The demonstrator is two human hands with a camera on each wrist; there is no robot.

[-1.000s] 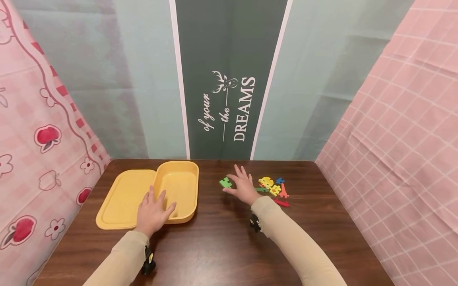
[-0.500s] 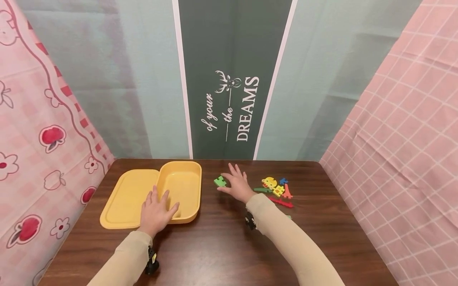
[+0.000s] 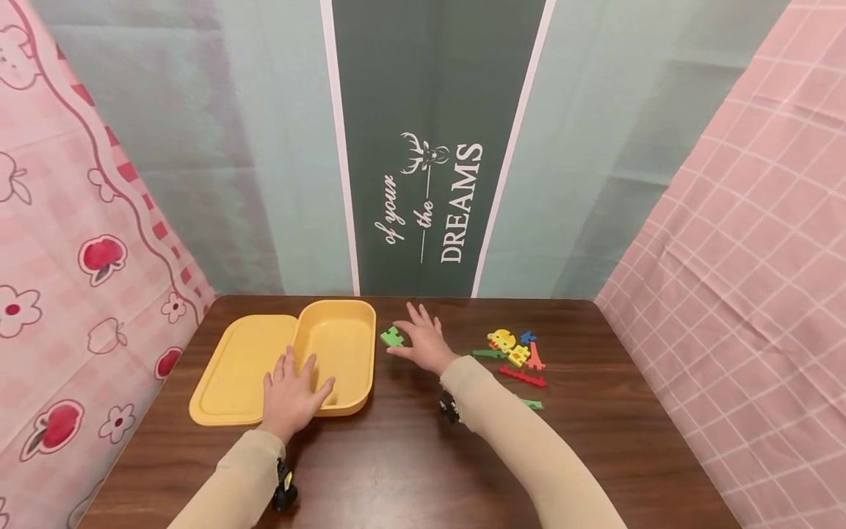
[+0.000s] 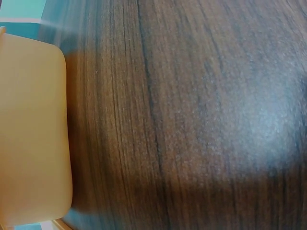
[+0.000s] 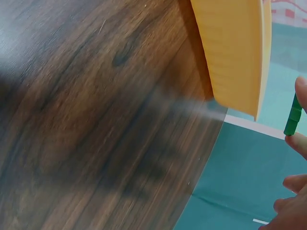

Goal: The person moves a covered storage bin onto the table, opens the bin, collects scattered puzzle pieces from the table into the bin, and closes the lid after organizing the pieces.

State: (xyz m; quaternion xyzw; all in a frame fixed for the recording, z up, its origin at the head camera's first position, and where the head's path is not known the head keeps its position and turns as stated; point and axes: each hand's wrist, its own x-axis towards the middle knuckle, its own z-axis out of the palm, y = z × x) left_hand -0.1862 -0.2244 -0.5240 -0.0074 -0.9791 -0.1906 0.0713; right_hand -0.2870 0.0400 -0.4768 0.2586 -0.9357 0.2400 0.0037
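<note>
Works at a brown wood-grain surface (image 3: 396, 470), facing a grey-blue backdrop (image 3: 284, 147) with a dark green panel (image 3: 423, 73) lettered "of your the DREAMS" beside a deer head; has apple-patterned pink cloth (image 3: 99, 191) at left and pink grid cloth (image 3: 727, 257) at right. Pinches a green puzzle piece (image 3: 393, 338) between thumb and forefinger of the right hand (image 3: 424, 344), with the other fingers stretched away from it. Holds it near the right side of a yellow box (image 3: 340, 338), apart from that box; shows it edge-on in the right wrist view, in front of the backdrop. Spreads the fingers of the left hand (image 3: 291, 397) over the near left part of the box, fairly straight and gripping nothing visible; cannot tell whether they touch it. Has a flat yellow lid (image 3: 238, 367) lying just left of the box. Has, to the right of the right hand, a loose cluster: yellow face piece (image 3: 502, 339), yellow square piece (image 3: 518, 356), blue piece (image 3: 527, 336), orange-red piece (image 3: 534, 357), red strip (image 3: 522, 376) and dark green strip (image 3: 488, 354). Shows a light green piece (image 3: 532, 404) nearer, partly behind the right sleeve (image 3: 529, 448). Wears a black device (image 3: 284, 492) at the left wrist.
</note>
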